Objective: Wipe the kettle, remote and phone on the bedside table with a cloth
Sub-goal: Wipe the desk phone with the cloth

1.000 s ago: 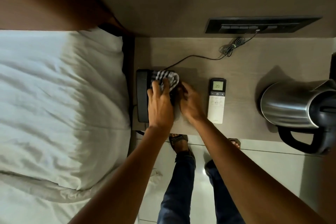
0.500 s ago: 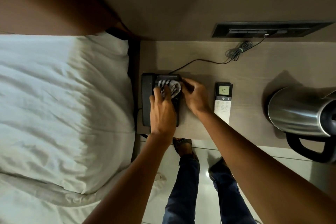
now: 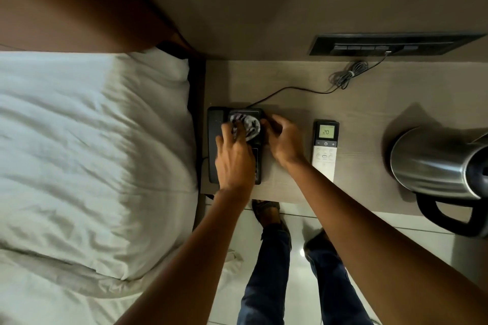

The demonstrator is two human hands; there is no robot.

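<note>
A black desk phone (image 3: 214, 145) lies at the left end of the bedside table (image 3: 364, 103). My left hand (image 3: 233, 158) presses a bunched checked cloth (image 3: 247, 125) onto the phone's upper part. My right hand (image 3: 284, 141) rests against the phone's right edge, fingers curled on it. A white remote (image 3: 325, 150) with a lit display lies just right of my right hand. A steel kettle (image 3: 433, 163) with a black handle stands at the table's right end.
A bed with white pillow and sheets (image 3: 92, 153) borders the table on the left. The phone's cable (image 3: 343, 78) runs with a coiled bundle to a wall switch panel (image 3: 390, 45). My legs and feet (image 3: 269, 258) stand on the tiled floor below the table edge.
My left hand has dragged the cloth from the phone's top edge down onto its face. My right hand has slid up along the phone's right side.
</note>
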